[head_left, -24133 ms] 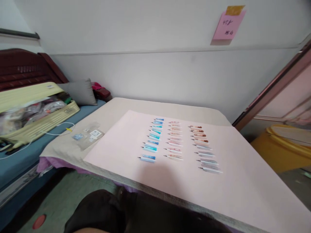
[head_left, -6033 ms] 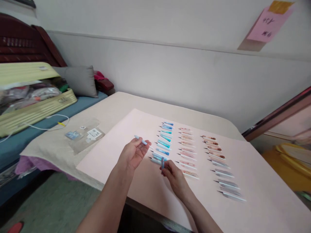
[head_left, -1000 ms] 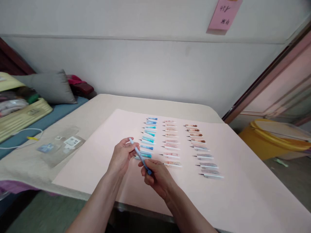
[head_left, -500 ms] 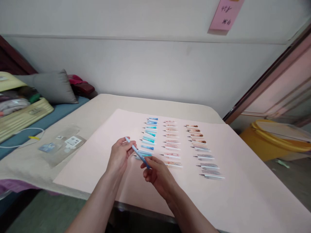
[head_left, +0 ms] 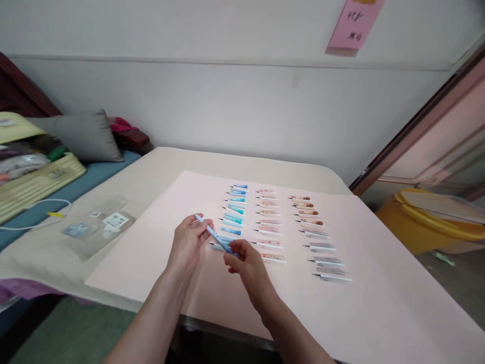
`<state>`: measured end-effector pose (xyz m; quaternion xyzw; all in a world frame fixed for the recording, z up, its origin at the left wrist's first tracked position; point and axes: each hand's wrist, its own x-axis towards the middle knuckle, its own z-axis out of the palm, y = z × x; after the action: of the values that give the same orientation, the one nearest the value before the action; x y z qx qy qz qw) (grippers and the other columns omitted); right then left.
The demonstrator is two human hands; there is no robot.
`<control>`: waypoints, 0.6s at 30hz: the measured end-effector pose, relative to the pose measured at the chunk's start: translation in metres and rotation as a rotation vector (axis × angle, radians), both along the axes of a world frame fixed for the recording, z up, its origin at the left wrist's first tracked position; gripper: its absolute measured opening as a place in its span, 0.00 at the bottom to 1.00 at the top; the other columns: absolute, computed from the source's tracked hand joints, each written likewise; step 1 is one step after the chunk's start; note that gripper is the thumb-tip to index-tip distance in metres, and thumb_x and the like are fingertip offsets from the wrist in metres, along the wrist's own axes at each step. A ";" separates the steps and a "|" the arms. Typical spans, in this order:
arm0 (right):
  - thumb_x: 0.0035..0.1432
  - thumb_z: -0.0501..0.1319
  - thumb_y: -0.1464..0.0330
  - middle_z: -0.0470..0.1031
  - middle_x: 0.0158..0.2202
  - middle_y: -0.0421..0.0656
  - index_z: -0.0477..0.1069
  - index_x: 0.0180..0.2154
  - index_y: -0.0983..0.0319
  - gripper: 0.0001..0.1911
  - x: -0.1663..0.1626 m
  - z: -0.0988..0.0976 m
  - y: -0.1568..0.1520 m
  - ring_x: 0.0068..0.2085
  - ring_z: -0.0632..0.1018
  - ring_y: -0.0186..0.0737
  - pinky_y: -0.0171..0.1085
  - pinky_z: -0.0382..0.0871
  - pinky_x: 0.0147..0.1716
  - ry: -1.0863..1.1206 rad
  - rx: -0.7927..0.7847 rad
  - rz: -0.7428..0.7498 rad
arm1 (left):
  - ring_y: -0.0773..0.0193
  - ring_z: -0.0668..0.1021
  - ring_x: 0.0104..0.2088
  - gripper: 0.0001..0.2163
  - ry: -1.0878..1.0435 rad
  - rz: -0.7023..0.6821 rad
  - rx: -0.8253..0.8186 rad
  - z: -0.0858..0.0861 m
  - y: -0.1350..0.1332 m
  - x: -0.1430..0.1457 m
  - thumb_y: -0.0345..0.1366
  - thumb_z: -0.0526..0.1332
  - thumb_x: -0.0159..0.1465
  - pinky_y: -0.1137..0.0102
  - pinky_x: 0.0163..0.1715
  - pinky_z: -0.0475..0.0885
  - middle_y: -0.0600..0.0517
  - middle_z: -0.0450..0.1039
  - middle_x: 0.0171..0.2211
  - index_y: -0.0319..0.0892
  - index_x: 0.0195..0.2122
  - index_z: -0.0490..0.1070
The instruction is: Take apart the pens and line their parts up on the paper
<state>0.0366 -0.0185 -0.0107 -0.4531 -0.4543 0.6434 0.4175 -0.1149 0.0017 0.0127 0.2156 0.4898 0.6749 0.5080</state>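
Note:
A light blue pen (head_left: 212, 232) slants between my two hands above the pink sheet. My left hand (head_left: 188, 236) is closed on its upper, paler end, thumb laid along it. At its lower, darker end, my right hand (head_left: 242, 257) pinches it between thumb and fingers. Behind and beside the hands lie three columns of pens and slim white sticks with dark tips: blue pens (head_left: 235, 210) at left, pale pink pens (head_left: 268, 228) in the middle, brown pens (head_left: 310, 213) and grey pens (head_left: 326, 260) at right. My hands partly hide the nearest blue ones.
The pink sheet (head_left: 140, 253) covers much of the cream tabletop (head_left: 235, 161). A clear plastic bag (head_left: 102, 230) with labels lies at left. Beyond it are a grey cushion (head_left: 89, 136) and an open yellow case (head_left: 49, 177). A yellow bin (head_left: 409, 222) stands at right.
My right hand has shifted slightly up and right at the pen's lower end, its fingers rearranged. My left hand keeps its hold. The view has moved a little.

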 end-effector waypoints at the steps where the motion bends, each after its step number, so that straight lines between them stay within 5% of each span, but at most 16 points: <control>1: 0.44 0.64 0.69 0.70 0.27 0.38 0.66 0.35 0.62 0.13 -0.001 0.000 0.000 0.26 0.73 0.35 0.32 0.66 0.23 -0.013 0.025 -0.009 | 0.63 0.77 0.34 0.12 0.000 -0.004 -0.004 0.001 0.000 0.001 0.26 0.63 0.52 0.64 0.40 0.73 0.45 0.74 0.31 0.37 0.38 0.66; 5: 0.53 0.56 0.64 0.70 0.24 0.39 0.64 0.37 0.62 0.10 -0.002 -0.001 -0.001 0.21 0.72 0.35 0.33 0.64 0.20 -0.046 0.025 0.031 | 0.63 0.77 0.34 0.12 0.007 -0.003 -0.004 0.002 -0.001 0.002 0.25 0.62 0.53 0.65 0.41 0.72 0.45 0.74 0.32 0.37 0.38 0.66; 10: 0.56 0.55 0.61 0.71 0.29 0.40 0.64 0.39 0.61 0.12 -0.001 -0.005 -0.002 0.27 0.74 0.36 0.33 0.65 0.23 -0.174 0.142 0.041 | 0.63 0.77 0.35 0.13 0.016 -0.063 0.011 0.003 -0.002 0.005 0.26 0.62 0.52 0.65 0.41 0.71 0.45 0.74 0.33 0.38 0.39 0.66; 18: 0.59 0.52 0.65 0.64 0.20 0.37 0.65 0.25 0.59 0.11 -0.001 -0.003 -0.005 0.22 0.64 0.33 0.33 0.52 0.22 -0.431 0.356 -0.033 | 0.63 0.76 0.36 0.13 0.093 -0.180 -0.008 0.002 -0.005 0.017 0.36 0.65 0.52 0.67 0.38 0.70 0.46 0.74 0.35 0.39 0.38 0.69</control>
<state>0.0360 -0.0236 -0.0136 -0.5063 -0.6312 0.4353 0.3947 -0.0982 -0.0033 0.0148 0.2876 0.4942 0.6140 0.5441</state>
